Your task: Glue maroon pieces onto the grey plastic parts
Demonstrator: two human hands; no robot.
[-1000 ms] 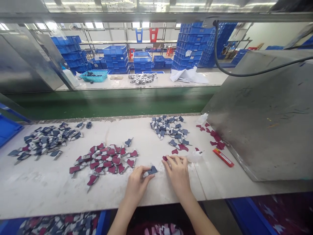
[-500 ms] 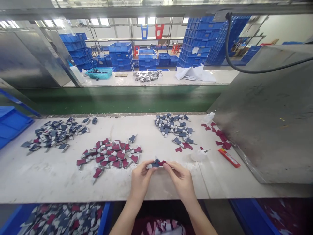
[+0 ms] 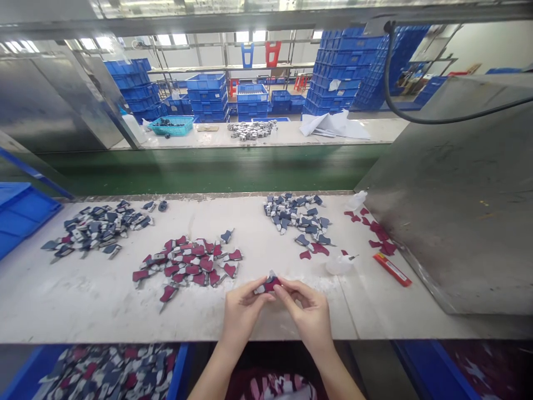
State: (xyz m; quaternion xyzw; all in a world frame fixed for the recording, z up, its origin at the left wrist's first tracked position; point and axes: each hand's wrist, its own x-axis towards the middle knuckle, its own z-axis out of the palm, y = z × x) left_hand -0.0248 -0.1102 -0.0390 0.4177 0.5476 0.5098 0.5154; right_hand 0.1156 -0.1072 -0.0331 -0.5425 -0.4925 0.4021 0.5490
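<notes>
Near the table's front edge, my left hand [image 3: 240, 312] pinches the left end of a small grey part with a maroon face [image 3: 270, 284]. My right hand [image 3: 308, 312] has its thumb and fingers closed on the right side of the same part. The maroon pad lies against the part's face; the thumbs cover some of it. To the left is a pile of similar maroon-faced parts [image 3: 194, 261]. Beyond my hands lies a heap of blue-grey parts [image 3: 296, 214]. Loose maroon pads [image 3: 320, 249] rest just in front of that heap.
A white squeeze bottle [image 3: 339, 265] lies right of my hands, with a red packet [image 3: 392, 270] and more maroon pads [image 3: 381, 233] beyond. Another mixed pile [image 3: 100, 228] sits far left. A metal housing [image 3: 466, 211] bounds the right. A blue bin [image 3: 178, 372] of parts stands below the table.
The maroon pad, earlier sticking out to the right over the blue-grey face, now covers the part's face. My hands have drawn closer together, with both thumbs on the part.
</notes>
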